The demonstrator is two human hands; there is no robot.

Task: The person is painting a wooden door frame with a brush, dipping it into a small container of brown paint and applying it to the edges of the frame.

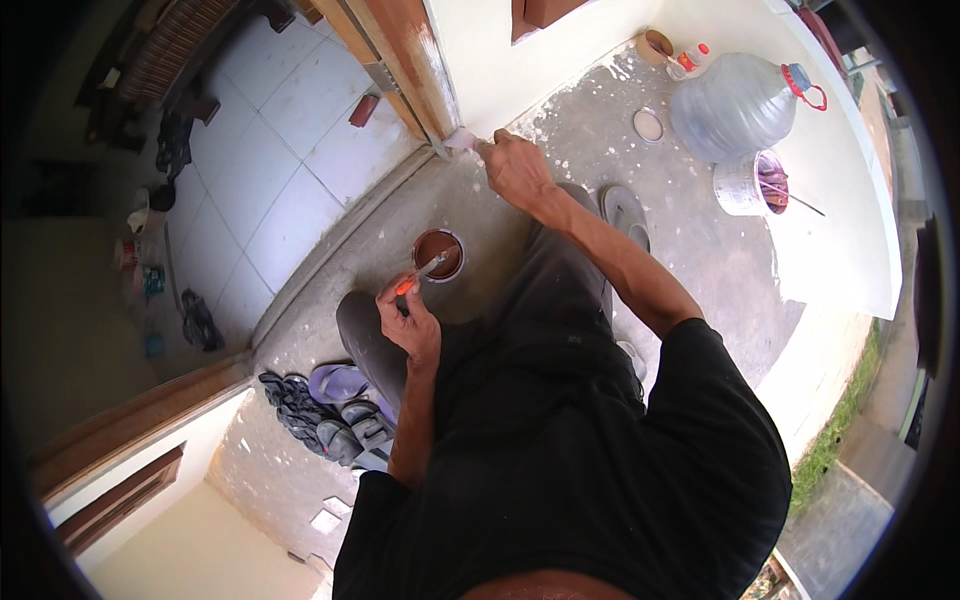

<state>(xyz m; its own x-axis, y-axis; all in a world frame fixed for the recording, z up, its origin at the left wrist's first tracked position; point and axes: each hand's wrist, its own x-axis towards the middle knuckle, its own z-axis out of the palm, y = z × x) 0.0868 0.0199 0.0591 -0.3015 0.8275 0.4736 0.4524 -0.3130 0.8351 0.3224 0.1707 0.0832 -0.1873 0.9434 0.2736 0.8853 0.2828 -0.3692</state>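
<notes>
the small bottle (688, 62) on the far right bears a red label, its writing too small to read; the white bucket (735, 190) nearer than it shows faint marks, also unreadable; between them lies the big clear jug (725, 108) on its side, red at the cap; the left hand (410, 328) is raised, wrist up and fingers pinched narrowly around the orange handle of a brush (432, 266); the brush slants to the right, its tip over the can (440, 231) of brown paint, though whether it touches the paint i cannot tell; the right arm reaches far and to the left, elbow slightly bent; the right hand (518, 170) curls closed on a pale piece (462, 140), its kind unclear, at the foot of the door frame (405, 50); the can stands on the floor (590, 150) between the knees and the doorway, right of the left hand's fingers.
</notes>
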